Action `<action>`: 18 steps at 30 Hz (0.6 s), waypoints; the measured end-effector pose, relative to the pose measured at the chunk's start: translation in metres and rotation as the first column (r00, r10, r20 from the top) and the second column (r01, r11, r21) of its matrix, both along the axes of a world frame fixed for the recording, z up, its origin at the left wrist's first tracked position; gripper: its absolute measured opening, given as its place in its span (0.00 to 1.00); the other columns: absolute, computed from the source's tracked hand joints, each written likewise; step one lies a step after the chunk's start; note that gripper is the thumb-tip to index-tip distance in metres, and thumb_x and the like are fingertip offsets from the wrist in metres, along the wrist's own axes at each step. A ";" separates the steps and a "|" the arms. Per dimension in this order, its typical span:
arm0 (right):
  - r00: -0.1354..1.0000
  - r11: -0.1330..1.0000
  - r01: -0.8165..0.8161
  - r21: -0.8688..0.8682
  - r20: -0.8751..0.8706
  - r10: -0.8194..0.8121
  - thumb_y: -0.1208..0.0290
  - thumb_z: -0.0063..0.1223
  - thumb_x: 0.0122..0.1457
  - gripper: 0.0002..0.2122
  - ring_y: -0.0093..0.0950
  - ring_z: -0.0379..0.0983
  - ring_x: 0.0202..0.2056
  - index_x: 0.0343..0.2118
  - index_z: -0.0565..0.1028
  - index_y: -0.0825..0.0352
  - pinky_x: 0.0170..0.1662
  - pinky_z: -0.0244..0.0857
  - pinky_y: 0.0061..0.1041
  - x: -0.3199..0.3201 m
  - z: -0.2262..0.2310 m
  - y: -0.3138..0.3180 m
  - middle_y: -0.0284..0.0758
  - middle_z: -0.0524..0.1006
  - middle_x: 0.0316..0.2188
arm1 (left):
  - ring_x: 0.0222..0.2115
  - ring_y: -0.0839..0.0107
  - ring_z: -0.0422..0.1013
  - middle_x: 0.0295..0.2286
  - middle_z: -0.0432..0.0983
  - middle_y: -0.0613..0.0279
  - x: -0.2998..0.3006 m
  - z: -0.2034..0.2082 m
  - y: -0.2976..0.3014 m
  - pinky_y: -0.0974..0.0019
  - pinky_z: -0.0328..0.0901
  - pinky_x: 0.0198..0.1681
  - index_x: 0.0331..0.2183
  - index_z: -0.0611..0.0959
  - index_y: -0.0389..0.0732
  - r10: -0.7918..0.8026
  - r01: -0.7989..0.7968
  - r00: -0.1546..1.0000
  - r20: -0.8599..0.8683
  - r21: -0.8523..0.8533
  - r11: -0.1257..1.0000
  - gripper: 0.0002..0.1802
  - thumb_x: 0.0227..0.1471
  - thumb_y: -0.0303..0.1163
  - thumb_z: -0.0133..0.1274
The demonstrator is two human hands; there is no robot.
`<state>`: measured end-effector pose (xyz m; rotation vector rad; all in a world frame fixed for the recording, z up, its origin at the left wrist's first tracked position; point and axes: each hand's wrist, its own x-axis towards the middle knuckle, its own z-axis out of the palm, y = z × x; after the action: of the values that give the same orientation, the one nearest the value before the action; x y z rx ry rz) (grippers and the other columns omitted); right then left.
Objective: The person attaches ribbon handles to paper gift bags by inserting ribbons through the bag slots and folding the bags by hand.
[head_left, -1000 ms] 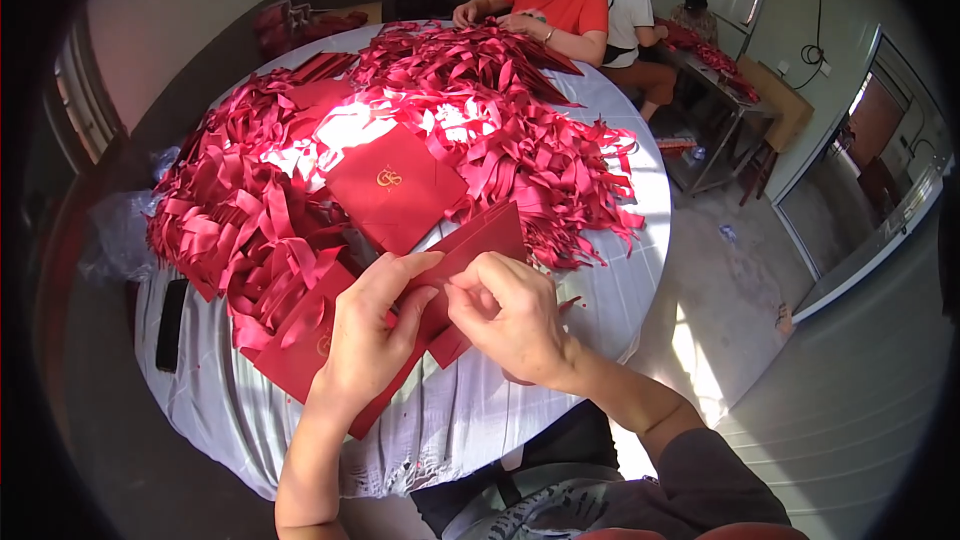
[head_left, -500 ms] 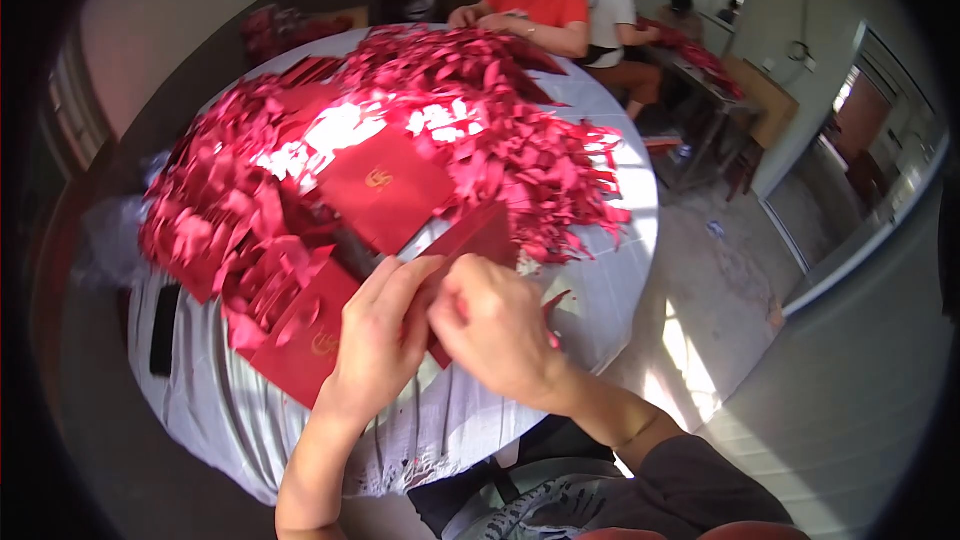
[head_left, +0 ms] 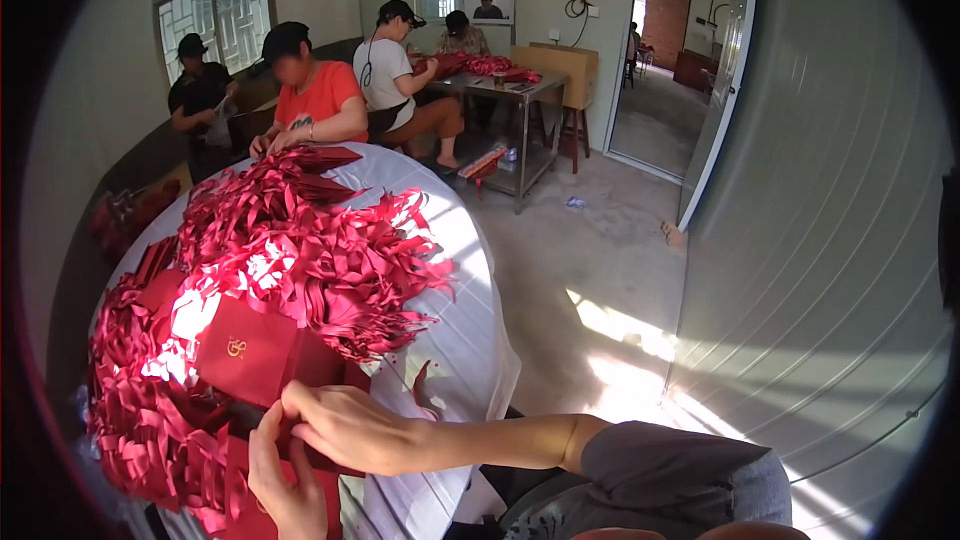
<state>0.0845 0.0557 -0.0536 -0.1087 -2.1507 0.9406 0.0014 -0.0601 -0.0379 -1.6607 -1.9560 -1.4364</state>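
My left hand [head_left: 285,475] and my right hand [head_left: 355,427] meet at the near side of the round table, fingertips almost touching. Both are closed in a pinch at a dark red flat paper bag [head_left: 325,358], which is partly hidden behind my right hand; any small piece between the fingertips is too covered to make out. Just beyond lies another flat red bag [head_left: 243,348] with a gold emblem. Below my hands, a further red bag [head_left: 240,490] shows in part beside my left hand. Heaped red ribbons [head_left: 340,260] spread over the bags around them.
A white cloth [head_left: 465,270] covers the round table. A loose red ribbon piece [head_left: 424,388] lies near its right edge. Across it works a person in a red shirt [head_left: 325,100]; others sit behind. A metal table [head_left: 520,90] with red items stands farther back, near an open doorway [head_left: 660,70].
The view has swung right and up, so the table sits farther left and more of the room shows. My hands remain together at the red bag.
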 end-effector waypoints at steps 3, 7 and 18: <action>0.996 0.997 0.051 0.057 0.076 -0.055 0.77 0.55 0.52 0.17 0.45 0.73 0.35 0.42 0.61 0.69 0.35 0.66 0.39 0.016 0.021 0.008 0.47 0.73 0.31 | 0.32 0.67 0.70 0.37 0.75 0.55 0.000 0.002 -0.002 0.65 0.66 0.39 0.47 0.73 0.34 0.011 -0.011 1.000 0.021 -0.010 1.000 0.24 0.45 0.12 0.50; 0.994 0.892 0.103 0.440 -0.015 -0.107 0.73 0.60 0.41 0.09 0.33 0.59 0.38 0.22 0.70 0.67 0.42 0.55 0.31 0.010 0.033 0.020 0.37 0.62 0.30 | 0.33 0.67 0.69 0.38 0.73 0.57 -0.011 -0.006 -0.002 0.67 0.66 0.38 0.48 0.72 0.36 0.013 -0.009 0.995 -0.099 0.046 0.999 0.27 0.43 0.13 0.54; 0.622 0.732 -0.670 0.120 0.629 0.466 0.71 0.48 0.46 0.10 0.35 0.64 0.15 0.17 0.73 0.73 0.24 0.58 0.37 -0.031 0.087 0.068 0.44 0.68 0.11 | 0.35 0.61 0.63 0.30 0.74 0.63 0.000 0.007 -0.009 0.57 0.51 0.43 0.37 0.73 0.37 0.235 -0.260 0.854 -0.463 0.010 0.965 0.17 0.42 0.22 0.57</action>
<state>0.0537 0.1233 0.0332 0.6130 -2.9779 0.9225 0.0017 -0.0691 -0.0306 -1.5216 -1.8528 -0.8069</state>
